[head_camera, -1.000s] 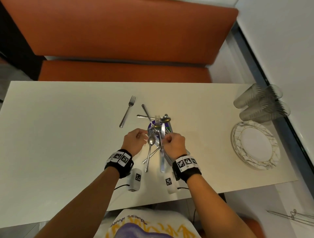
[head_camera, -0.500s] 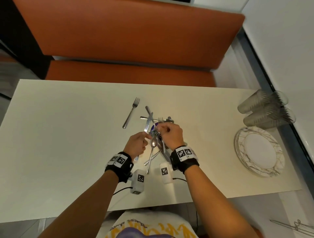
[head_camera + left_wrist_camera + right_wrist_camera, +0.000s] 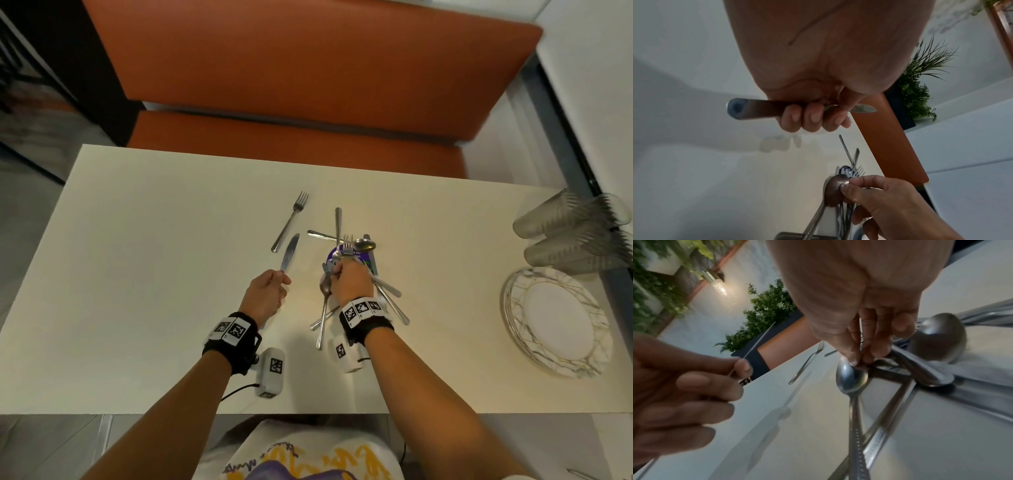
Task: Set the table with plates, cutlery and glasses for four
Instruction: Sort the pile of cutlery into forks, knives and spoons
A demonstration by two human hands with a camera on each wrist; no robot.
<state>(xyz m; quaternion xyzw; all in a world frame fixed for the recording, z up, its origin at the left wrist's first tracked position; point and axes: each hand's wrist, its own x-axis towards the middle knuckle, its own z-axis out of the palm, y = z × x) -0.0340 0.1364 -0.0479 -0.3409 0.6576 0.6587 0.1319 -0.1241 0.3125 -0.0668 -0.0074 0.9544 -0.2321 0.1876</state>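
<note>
On the white table [image 3: 137, 274] my left hand [image 3: 279, 281] grips a table knife [image 3: 289, 251] by its handle, the blade pointing away from me, close to a lone fork [image 3: 291, 221]. The left wrist view shows my fingers [image 3: 813, 116] curled round the knife handle [image 3: 756, 108]. My right hand [image 3: 334, 270] sits on the cutlery pile [image 3: 356, 245] and pinches a spoon [image 3: 851, 379] at its bowl, handle toward me. The same spoon [image 3: 835, 191] lies under my thumb in the left wrist view.
A stack of marbled plates [image 3: 555, 322] lies at the table's right end, with stacked clear glasses [image 3: 575, 233] on their sides behind it. An orange bench [image 3: 291, 85] runs along the far edge. A purple card [image 3: 332, 257] lies under the pile.
My left hand has carried the knife left, away from the pile, toward the lone fork. My right hand stays on the pile, now pinching a spoon.
</note>
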